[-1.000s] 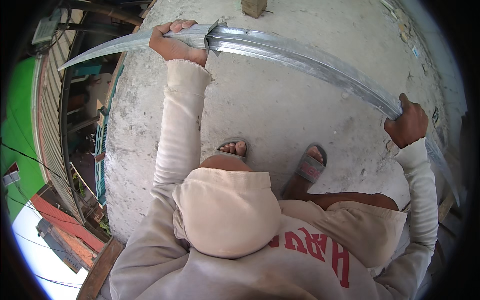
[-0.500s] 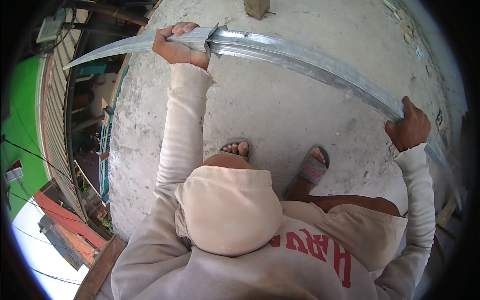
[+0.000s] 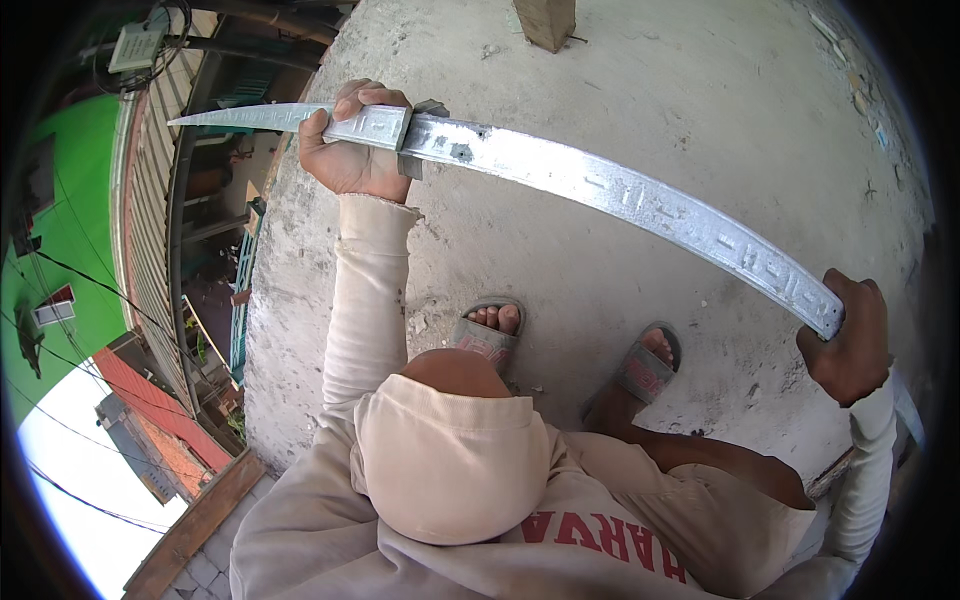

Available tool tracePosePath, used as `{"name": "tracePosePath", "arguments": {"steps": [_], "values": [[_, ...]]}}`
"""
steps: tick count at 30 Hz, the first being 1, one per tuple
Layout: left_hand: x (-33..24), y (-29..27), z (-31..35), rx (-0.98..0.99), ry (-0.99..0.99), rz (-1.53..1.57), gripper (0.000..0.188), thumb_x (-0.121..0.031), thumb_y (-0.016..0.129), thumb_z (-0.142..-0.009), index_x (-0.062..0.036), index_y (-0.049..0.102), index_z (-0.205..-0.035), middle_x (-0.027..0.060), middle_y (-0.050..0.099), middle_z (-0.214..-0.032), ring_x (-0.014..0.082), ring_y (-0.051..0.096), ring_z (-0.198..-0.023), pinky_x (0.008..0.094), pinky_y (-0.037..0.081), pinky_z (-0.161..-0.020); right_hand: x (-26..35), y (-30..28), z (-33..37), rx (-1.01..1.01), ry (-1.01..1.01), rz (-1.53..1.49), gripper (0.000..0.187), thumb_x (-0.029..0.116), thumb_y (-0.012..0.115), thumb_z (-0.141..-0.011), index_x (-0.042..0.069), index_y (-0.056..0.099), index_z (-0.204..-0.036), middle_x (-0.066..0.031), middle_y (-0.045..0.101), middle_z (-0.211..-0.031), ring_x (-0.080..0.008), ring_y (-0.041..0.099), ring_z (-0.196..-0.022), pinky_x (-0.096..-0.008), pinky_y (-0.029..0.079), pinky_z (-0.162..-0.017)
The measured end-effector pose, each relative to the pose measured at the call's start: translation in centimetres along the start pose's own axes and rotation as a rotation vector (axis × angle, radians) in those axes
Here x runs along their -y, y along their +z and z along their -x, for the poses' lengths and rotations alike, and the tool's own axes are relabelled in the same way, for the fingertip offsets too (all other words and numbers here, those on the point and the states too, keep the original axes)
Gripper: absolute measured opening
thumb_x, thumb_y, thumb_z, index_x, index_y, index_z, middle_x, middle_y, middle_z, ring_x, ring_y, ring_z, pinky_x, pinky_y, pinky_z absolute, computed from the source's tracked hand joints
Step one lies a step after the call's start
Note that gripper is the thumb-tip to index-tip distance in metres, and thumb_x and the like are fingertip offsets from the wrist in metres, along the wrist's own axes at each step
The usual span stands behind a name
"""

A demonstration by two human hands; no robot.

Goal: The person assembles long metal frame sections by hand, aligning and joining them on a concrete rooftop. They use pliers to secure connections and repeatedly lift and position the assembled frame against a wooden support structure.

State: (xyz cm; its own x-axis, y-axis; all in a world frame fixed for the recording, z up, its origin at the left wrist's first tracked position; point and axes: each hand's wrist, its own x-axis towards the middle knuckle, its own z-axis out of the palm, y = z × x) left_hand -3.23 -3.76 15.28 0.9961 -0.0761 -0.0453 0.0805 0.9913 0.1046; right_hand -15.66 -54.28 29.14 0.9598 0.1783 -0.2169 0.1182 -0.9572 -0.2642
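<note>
A long silvery metal channel (image 3: 600,185) runs across the view at chest height, bent by the lens. My left hand (image 3: 350,150) grips it near its left end, fingers wrapped over the top. My right hand (image 3: 848,340) grips it at the far right. Its left tip sticks out past the edge of the concrete slab. Below it my two feet in grey sandals (image 3: 490,335) stand on the slab.
I stand on a rough concrete slab (image 3: 620,80) whose left edge (image 3: 262,300) drops off to roofs and a green wall far below. A wooden block (image 3: 545,22) stands at the far edge. A timber plank (image 3: 195,525) lies at lower left.
The metal channel has come closer and lower in the view with both hands still gripping it. My feet have hardly shifted.
</note>
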Motion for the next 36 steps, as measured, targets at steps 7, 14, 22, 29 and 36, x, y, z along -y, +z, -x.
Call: {"name": "tracePosePath", "arguments": {"steps": [7,14,22,29,36], "values": [[2.7,2.4,1.7,-0.152,-0.077,0.103,0.043,-0.044,0.073,-0.09,-0.0112,0.046,-0.086,0.0029,0.047,-0.077,0.0191,0.062,-0.077,0.0382,0.052,-0.076,1.8,1.6,0.6,-0.186,0.003,0.148,0.033,0.0,0.071,-0.059,0.002,0.05,-0.083,-0.0192,0.047,-0.07,-0.041,0.051,-0.058,-0.0439,0.039,-0.056],[2.9,3.7,1.5,-0.404,0.014,-0.255,0.033,-0.034,0.068,-0.093,-0.0111,0.045,-0.089,0.0014,0.053,-0.08,0.0188,0.063,-0.08,0.039,0.049,-0.081,0.9,1.6,-0.2,-0.166,-0.073,0.136,0.037,0.003,0.07,-0.054,0.005,0.045,-0.082,-0.0166,0.043,-0.069,-0.0394,0.046,-0.056,-0.0424,0.036,-0.052],[2.7,4.5,1.3,-0.438,-0.017,-0.174,0.026,-0.026,0.066,-0.093,-0.0125,0.046,-0.084,0.0017,0.053,-0.074,0.0182,0.061,-0.071,0.0391,0.052,-0.075,1.0,1.2,-0.7,-0.127,-0.135,0.137,0.032,0.001,0.066,-0.058,0.005,0.042,-0.079,-0.0181,0.037,-0.063,-0.0401,0.041,-0.051,-0.0424,0.032,-0.049],[2.4,2.4,1.2,-0.355,0.006,-0.126,0.024,-0.022,0.064,-0.089,-0.0136,0.046,-0.075,-0.0008,0.053,-0.067,0.0164,0.06,-0.065,0.0334,0.055,-0.064,0.3,1.9,-0.3,-0.016,-0.077,0.144,0.03,0.001,0.071,-0.063,-0.001,0.058,-0.089,-0.0202,0.054,-0.07,-0.0397,0.054,-0.063,-0.0443,0.042,-0.064],[3.3,1.2,1.5,-0.437,0.031,-0.156,0.024,-0.016,0.062,-0.087,-0.0145,0.043,-0.072,-0.0025,0.05,-0.064,0.015,0.055,-0.061,0.0291,0.053,-0.061,-0.8,3.6,0.1,0.034,-0.04,0.182,0.05,0.002,0.076,-0.062,-0.006,0.068,-0.11,-0.0217,0.068,-0.088,-0.0392,0.06,-0.082,-0.0472,0.045,-0.083]]}}
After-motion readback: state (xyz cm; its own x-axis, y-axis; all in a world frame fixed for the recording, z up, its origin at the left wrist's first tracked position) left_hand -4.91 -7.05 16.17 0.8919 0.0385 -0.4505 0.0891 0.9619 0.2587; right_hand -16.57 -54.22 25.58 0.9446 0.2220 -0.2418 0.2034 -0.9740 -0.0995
